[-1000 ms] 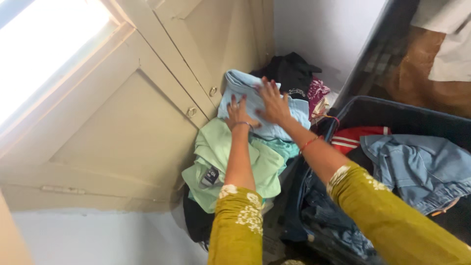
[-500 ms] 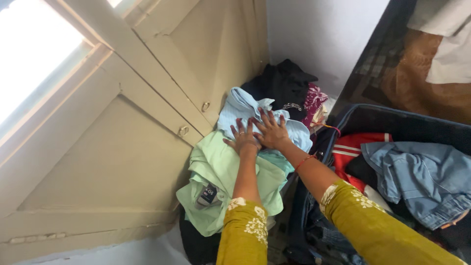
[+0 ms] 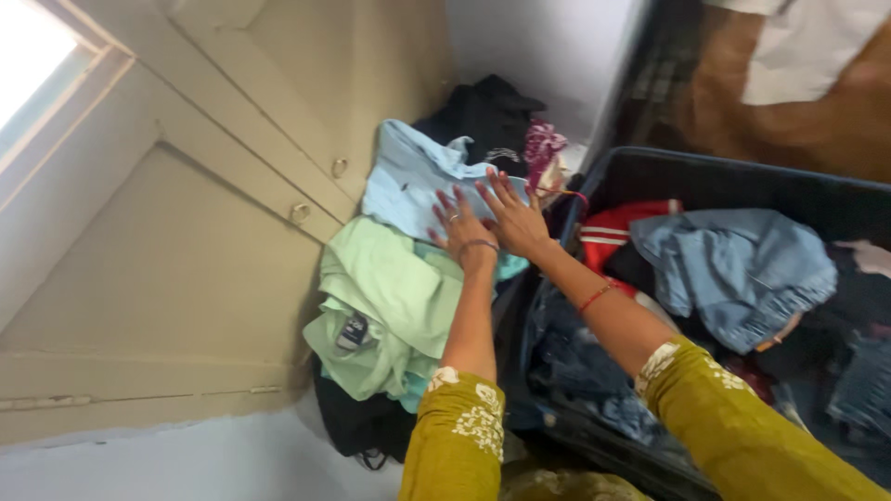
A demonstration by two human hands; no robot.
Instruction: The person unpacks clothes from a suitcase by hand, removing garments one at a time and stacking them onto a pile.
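Note:
My left hand [image 3: 458, 225] and my right hand [image 3: 511, 216] lie flat, side by side, fingers spread, pressing on a light blue garment [image 3: 408, 181] on a clothes pile. Both arms wear mustard sleeves with white embroidery; the left wrist has a bangle, the right a red thread. Below the blue piece lies a crumpled mint green shirt [image 3: 385, 297] with a dark neck label. Neither hand grips anything.
A dark open suitcase [image 3: 742, 181] on the right holds a faded denim garment [image 3: 738, 264], a red striped piece [image 3: 617, 232] and more jeans. Black and magenta clothes [image 3: 492, 116] lie behind the pile. Beige cupboard doors with knobs [image 3: 232, 167] stand at left.
The view has shifted so the pile sits nearer the middle. Both hands have slid a little down the blue garment and stay pressed flat on it.

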